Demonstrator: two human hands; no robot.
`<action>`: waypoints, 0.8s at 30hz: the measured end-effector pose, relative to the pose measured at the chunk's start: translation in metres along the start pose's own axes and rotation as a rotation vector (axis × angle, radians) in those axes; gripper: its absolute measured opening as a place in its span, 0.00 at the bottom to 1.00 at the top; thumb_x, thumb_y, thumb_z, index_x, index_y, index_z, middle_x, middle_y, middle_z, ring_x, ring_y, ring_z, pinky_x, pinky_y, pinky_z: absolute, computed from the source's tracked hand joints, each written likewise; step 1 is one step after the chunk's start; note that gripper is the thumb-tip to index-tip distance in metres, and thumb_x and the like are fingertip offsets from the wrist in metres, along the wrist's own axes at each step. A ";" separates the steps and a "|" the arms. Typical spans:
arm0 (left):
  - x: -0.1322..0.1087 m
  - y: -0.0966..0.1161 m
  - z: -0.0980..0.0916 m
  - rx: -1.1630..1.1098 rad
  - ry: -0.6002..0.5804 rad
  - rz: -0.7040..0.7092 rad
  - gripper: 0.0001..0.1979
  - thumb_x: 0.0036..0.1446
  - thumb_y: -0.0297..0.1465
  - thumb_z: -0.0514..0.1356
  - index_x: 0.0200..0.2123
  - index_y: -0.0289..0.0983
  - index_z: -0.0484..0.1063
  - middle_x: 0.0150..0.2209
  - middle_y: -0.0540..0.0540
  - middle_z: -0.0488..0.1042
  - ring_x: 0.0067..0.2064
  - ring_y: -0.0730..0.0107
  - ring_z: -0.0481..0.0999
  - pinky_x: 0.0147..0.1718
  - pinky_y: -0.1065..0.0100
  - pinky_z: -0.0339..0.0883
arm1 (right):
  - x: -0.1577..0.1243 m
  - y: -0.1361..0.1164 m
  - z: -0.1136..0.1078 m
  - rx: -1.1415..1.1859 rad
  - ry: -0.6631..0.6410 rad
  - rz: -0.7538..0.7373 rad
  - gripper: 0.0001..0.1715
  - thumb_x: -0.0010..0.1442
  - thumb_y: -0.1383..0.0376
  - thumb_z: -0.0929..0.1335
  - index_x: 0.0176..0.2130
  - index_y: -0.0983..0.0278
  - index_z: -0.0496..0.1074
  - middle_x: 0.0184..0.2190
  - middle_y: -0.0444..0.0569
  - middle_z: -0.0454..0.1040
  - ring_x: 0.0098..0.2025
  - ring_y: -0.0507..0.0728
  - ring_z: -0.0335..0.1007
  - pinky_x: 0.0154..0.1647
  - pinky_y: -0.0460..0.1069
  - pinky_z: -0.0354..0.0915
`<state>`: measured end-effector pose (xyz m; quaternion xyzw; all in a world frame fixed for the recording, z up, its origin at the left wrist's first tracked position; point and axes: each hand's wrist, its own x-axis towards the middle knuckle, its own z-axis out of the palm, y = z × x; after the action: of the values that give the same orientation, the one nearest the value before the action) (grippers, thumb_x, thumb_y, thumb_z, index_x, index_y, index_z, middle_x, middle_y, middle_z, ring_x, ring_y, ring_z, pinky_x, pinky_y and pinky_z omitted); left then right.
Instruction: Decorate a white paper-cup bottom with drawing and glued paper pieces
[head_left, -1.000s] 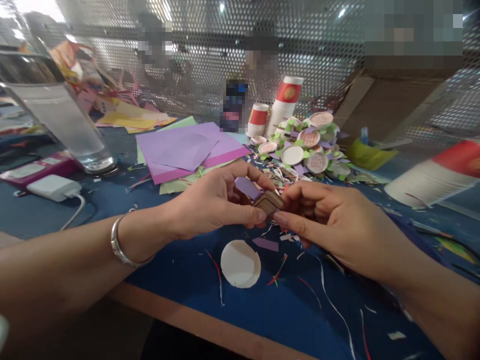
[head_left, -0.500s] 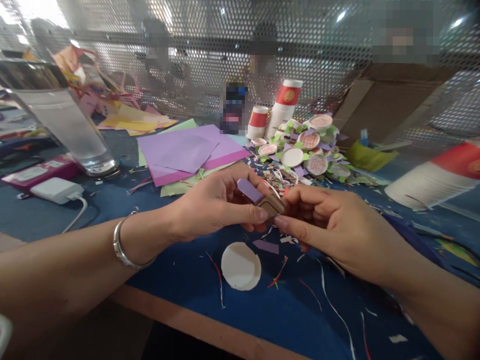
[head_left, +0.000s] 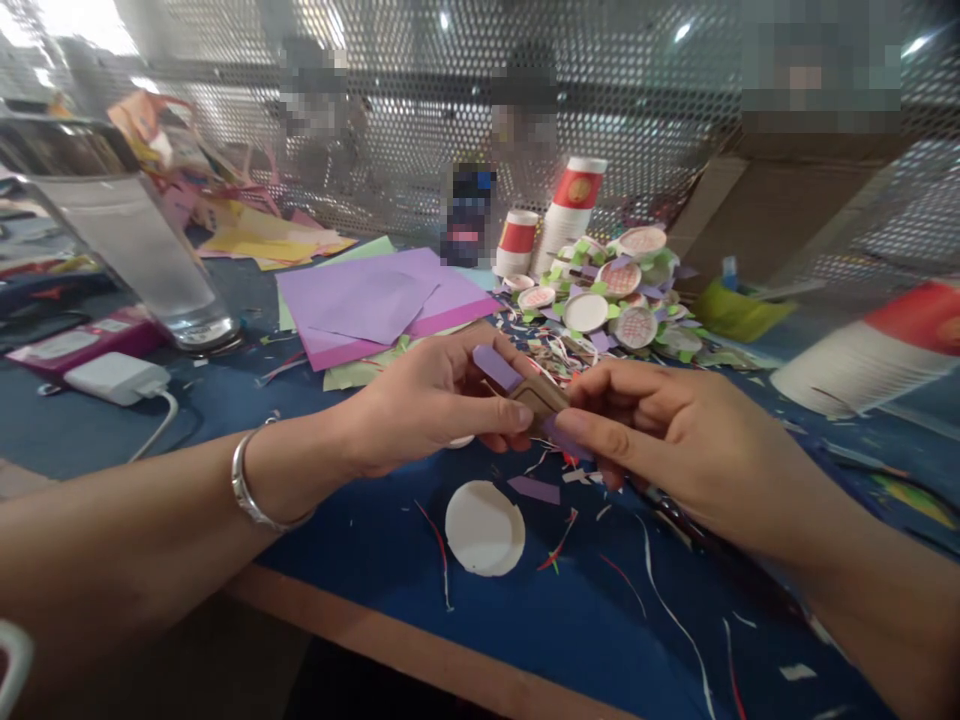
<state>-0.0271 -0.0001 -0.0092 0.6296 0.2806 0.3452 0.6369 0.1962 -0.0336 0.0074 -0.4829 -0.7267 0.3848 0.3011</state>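
Between my two hands is a small folded brown cardboard piece (head_left: 537, 401) with a purple paper strip (head_left: 496, 368) on its upper left end. My left hand (head_left: 442, 405) pinches it with the thumb on top. More purple paper (head_left: 568, 436) shows at its lower right, pressed by the thumb of my right hand (head_left: 660, 430); the fingers behind are partly hidden. Below on the table lies a white paper disc (head_left: 485, 528), and just above that a loose pointed purple strip (head_left: 534, 489).
Behind my hands is a heap of small paper-cup bottoms with green and purple tabs (head_left: 615, 300). Stacked paper cups (head_left: 562, 215) stand behind it, more (head_left: 874, 350) lie at right. Purple sheets (head_left: 375, 300), a glass of water (head_left: 142, 250) and a white charger (head_left: 120, 378) are left.
My right thumb has moved onto the lower right end of the cardboard piece, where purple paper now shows. My left hand keeps its pinch.
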 end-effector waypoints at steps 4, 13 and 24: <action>0.002 -0.003 -0.001 0.015 -0.004 0.016 0.10 0.57 0.26 0.69 0.41 0.33 0.72 0.30 0.47 0.80 0.32 0.73 0.80 0.31 0.73 0.75 | 0.001 -0.001 0.001 -0.009 0.042 -0.036 0.12 0.60 0.55 0.75 0.36 0.60 0.76 0.20 0.38 0.70 0.20 0.47 0.65 0.18 0.40 0.59; 0.003 -0.003 0.000 0.001 0.026 0.038 0.11 0.55 0.25 0.69 0.41 0.31 0.73 0.31 0.49 0.75 0.32 0.75 0.75 0.32 0.72 0.70 | 0.001 -0.001 0.004 -0.088 0.070 -0.113 0.13 0.66 0.55 0.70 0.34 0.61 0.74 0.18 0.38 0.70 0.18 0.46 0.66 0.17 0.41 0.59; 0.003 -0.006 0.001 0.034 0.038 0.011 0.15 0.50 0.29 0.73 0.40 0.34 0.73 0.38 0.45 0.78 0.38 0.68 0.77 0.37 0.66 0.69 | 0.000 0.001 0.007 -0.047 0.071 -0.118 0.10 0.63 0.56 0.73 0.35 0.60 0.77 0.19 0.37 0.71 0.19 0.46 0.67 0.19 0.41 0.60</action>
<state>-0.0237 0.0017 -0.0147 0.6353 0.2953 0.3557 0.6187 0.1912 -0.0354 0.0028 -0.4595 -0.7515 0.3320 0.3374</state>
